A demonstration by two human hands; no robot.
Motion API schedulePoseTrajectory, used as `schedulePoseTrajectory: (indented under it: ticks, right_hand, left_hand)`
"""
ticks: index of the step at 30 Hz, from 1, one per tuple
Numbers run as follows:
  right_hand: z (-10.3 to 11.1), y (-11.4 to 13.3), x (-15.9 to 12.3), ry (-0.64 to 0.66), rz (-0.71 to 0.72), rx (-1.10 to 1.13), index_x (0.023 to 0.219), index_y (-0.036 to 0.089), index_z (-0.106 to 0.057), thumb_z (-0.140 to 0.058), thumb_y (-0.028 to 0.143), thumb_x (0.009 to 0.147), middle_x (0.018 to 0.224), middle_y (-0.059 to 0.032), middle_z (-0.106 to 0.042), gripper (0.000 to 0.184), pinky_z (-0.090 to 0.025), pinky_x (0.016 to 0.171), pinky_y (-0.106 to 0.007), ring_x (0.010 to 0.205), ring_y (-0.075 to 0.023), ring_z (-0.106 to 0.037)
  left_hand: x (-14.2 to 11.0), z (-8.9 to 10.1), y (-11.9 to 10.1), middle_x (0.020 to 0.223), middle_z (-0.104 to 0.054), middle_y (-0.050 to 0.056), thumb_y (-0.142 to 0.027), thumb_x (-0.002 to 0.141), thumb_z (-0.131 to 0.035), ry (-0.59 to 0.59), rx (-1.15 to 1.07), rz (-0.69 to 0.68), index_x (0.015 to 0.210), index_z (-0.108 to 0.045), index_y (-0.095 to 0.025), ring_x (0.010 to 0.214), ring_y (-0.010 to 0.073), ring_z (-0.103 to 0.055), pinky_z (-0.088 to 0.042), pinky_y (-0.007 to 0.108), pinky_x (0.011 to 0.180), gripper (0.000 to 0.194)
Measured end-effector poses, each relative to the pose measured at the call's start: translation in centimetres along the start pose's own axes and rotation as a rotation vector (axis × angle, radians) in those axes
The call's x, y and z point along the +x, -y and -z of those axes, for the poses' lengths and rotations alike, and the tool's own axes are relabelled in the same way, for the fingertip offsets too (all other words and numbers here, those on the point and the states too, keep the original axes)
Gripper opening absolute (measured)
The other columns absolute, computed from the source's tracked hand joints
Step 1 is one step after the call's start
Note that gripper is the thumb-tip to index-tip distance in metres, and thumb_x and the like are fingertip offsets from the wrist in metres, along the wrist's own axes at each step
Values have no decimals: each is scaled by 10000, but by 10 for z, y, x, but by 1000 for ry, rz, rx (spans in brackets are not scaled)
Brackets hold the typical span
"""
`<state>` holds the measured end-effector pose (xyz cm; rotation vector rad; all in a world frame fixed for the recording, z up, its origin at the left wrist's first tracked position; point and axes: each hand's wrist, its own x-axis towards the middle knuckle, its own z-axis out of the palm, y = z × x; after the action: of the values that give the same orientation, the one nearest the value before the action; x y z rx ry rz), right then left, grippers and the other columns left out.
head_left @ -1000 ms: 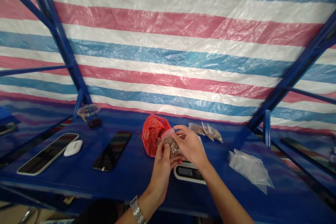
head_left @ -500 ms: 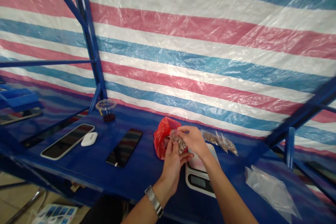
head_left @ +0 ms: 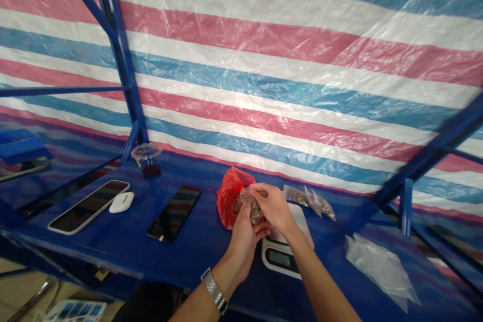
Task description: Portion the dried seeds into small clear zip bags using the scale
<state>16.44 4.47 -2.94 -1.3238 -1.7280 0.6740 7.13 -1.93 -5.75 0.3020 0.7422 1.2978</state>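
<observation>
Both my hands hold a small clear plastic bag (head_left: 252, 206) filled with small brown pieces, just above the blue table. My left hand (head_left: 243, 236), with a metal watch on the wrist, grips it from below. My right hand (head_left: 273, 207) pinches its top edge. Right behind the bag lies an open red plastic bag (head_left: 229, 194). A white digital scale (head_left: 284, 252) sits just under my right wrist. Several filled small clear bags (head_left: 309, 198) lie behind the scale.
On the left of the blue table (head_left: 181, 256) lie a black phone (head_left: 174, 213), a white earbud case (head_left: 121, 202), a white-edged tablet (head_left: 88, 206) and a lidded clear cup (head_left: 147, 158). Empty clear bags (head_left: 381, 266) lie at the right. Blue frame posts stand on both sides.
The view swung so the table things sit further right than a second ago. My hands stay together on the small bag, shifted a little lower and left in the last half second.
</observation>
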Motion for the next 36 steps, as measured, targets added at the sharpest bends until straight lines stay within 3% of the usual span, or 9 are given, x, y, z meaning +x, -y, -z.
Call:
schedulePoseTrajectory:
  ticks: [5,8,12,15,20,25,28,32,36]
  right_hand:
    - [2,4,-8,-2,12,81,966,230,-790,-612,274,879,1033,-53,-815,203,-581,938,-396,943,-239,-767]
    - [4,5,-8,-2,23,137,964,217,-779,-628,283,870,1026,-61,-811,190,-572,947,-391,944,-233,-763]
    - [13,6,-10,2,4,258,1093,197,-741,-681,315,838,1003,-77,-807,287,-595,846,-381,910,-246,-764]
    - [22,8,-15,39,-6,336,1109,183,-737,-714,332,827,1004,-85,-808,319,-591,836,-373,917,-247,-761]
    - [32,8,-23,70,16,394,997,184,-761,-725,404,857,1005,-78,-805,263,-571,895,-373,930,-233,-747]
    - [50,8,-35,53,14,382,951,187,-758,-740,460,854,983,-69,-794,290,-552,912,-361,944,-231,-733]
    - [64,10,-44,30,-11,379,946,188,-752,-754,486,843,953,-65,-789,316,-554,896,-351,913,-223,-731]
    - [79,8,-55,-48,-19,406,1000,203,-729,-772,495,822,908,-52,-786,344,-559,853,-344,879,-219,-733]
    - [89,-6,-60,-178,-16,373,1037,210,-695,-770,465,817,849,-34,-769,345,-553,820,-345,822,-211,-727]
  left_hand:
    - [-3,1,3,854,-767,59,-475,923,-634,46,-14,-23,1090,-669,-149,587,137,-674,-506,251,596,367]
    - [-5,0,3,886,-764,70,-539,898,-653,93,22,2,1183,-637,-143,609,147,-692,-521,263,627,488]
    - [-5,6,6,956,-764,53,-619,878,-654,91,220,-121,1503,-408,-244,608,169,-718,-517,267,604,769]
    - [-7,11,7,903,-755,37,-591,886,-664,37,411,-237,1601,-276,-274,576,176,-699,-482,257,526,873]
    - [-19,13,-2,914,-761,55,-535,911,-659,28,642,-370,1608,-333,-265,569,180,-656,-506,283,539,815]
    - [-25,9,-10,1079,-759,103,-523,941,-612,81,768,-594,1487,-532,-233,926,245,-722,-590,353,825,623]
    - [-24,6,-11,999,-768,83,-532,957,-571,99,830,-638,1387,-614,-220,752,195,-718,-595,299,674,533]
    - [-23,0,-8,708,-722,18,-616,939,-545,124,876,-480,1318,-629,-177,374,120,-539,-421,227,364,586]
    - [-23,-10,-3,618,-686,-6,-657,914,-551,150,908,-386,1272,-640,-167,313,109,-479,-345,211,318,613]
